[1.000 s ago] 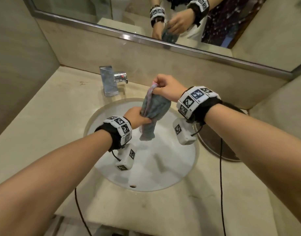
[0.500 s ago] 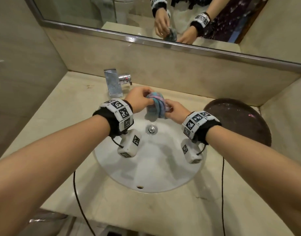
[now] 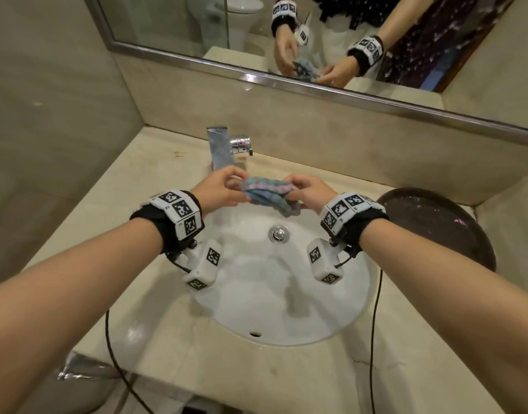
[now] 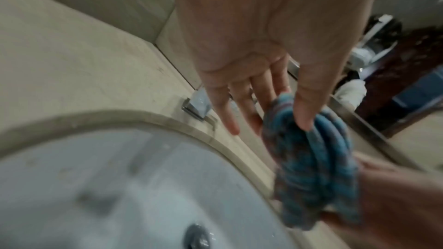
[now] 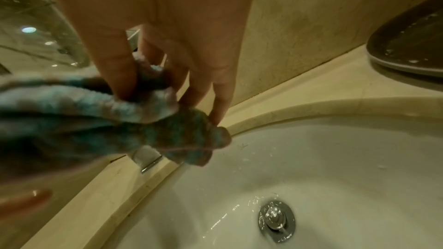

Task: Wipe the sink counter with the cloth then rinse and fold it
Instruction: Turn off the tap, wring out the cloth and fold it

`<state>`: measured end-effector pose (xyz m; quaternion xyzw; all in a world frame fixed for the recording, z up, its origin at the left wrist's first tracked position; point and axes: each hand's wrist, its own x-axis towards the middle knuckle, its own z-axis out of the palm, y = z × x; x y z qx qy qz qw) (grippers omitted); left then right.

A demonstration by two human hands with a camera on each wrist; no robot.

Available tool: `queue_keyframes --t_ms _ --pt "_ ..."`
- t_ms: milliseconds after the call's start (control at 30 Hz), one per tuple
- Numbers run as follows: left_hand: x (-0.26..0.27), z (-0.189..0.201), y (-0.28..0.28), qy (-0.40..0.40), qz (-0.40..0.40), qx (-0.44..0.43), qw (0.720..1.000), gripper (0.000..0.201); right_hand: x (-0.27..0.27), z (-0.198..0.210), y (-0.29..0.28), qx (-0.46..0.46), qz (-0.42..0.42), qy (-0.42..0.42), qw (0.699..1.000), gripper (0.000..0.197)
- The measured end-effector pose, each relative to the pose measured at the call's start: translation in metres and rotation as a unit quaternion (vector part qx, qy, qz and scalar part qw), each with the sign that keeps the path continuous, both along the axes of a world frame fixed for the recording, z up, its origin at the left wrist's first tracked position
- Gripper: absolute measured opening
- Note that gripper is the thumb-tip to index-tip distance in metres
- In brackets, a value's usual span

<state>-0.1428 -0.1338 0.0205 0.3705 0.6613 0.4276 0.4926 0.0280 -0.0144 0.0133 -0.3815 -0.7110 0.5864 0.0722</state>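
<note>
A bunched blue and pink cloth (image 3: 267, 192) hangs stretched sideways over the back of the white sink (image 3: 286, 294), just in front of the tap (image 3: 223, 149). My left hand (image 3: 226, 186) pinches its left end between thumb and fingers; in the left wrist view the cloth (image 4: 311, 158) sits under the thumb of my left hand (image 4: 282, 116). My right hand (image 3: 304, 189) pinches the right end; in the right wrist view the cloth (image 5: 95, 116) is held by my right hand (image 5: 148, 90). A loose corner droops below the right hand.
The beige stone counter (image 3: 77, 234) surrounds the sink, whose drain plug (image 3: 277, 233) is wet. A dark round tray (image 3: 441, 228) lies at the right against the wall. A mirror (image 3: 316, 40) runs along the back. Black cables hang from both wrists.
The cloth went from hanging upright between a high right hand and low left hand to a compact bundle, and is now pulled out sideways as the hands move apart.
</note>
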Motion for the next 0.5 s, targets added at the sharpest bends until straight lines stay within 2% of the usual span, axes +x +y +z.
queue_keyframes --t_ms 167,267,367,400,500 --pt "0.002 -0.011 -0.002 0.100 -0.080 -0.080 0.989 0.070 -0.007 0.009 0.000 -0.042 0.009 0.045 0.998 0.031" --pt "0.013 -0.016 0.004 0.127 -0.087 -0.086 0.984 0.075 -0.015 0.013 -0.002 -0.044 0.020 0.045 0.998 0.033" --pt "0.026 -0.020 0.009 0.182 -0.108 -0.043 0.976 0.072 -0.020 0.016 -0.006 -0.087 0.011 0.065 0.994 0.034" --pt "0.029 -0.024 0.010 0.163 -0.108 -0.016 0.981 0.069 -0.020 0.017 -0.007 -0.105 -0.007 0.078 0.991 0.035" --pt "0.036 -0.032 0.012 0.021 -0.067 0.034 0.997 0.063 -0.018 0.015 -0.004 -0.180 -0.067 0.136 0.972 0.035"
